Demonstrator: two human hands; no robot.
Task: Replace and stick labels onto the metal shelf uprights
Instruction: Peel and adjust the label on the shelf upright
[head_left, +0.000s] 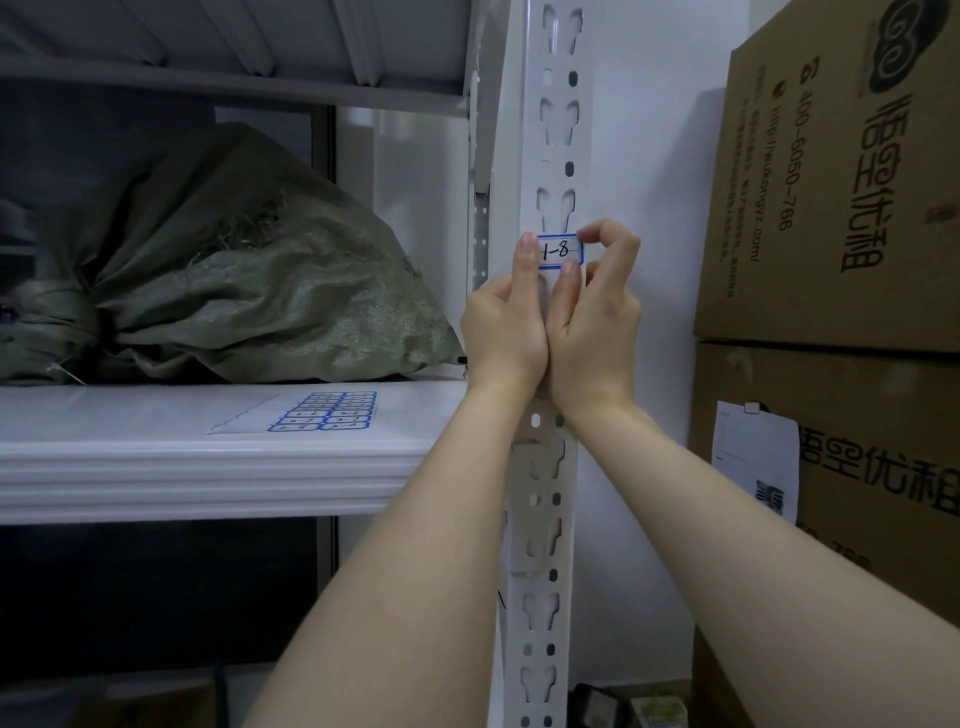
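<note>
A white label with a blue border, marked "1-8" (560, 252), lies against the white perforated metal upright (558, 130). My left hand (504, 322) has its thumb pressed on the label's left edge. My right hand (597, 312) pinches the label's right end between thumb and forefinger. The two hands touch each other in front of the upright. A sheet of blue-bordered labels (322, 413) lies flat on the white shelf (156, 457) to the left.
A green woven sack (249, 270) rests on the shelf behind the label sheet. Stacked cardboard boxes (841, 208) stand to the right of the upright, one with a paper slip (753, 457) stuck on it. Another shelf (234, 52) runs overhead.
</note>
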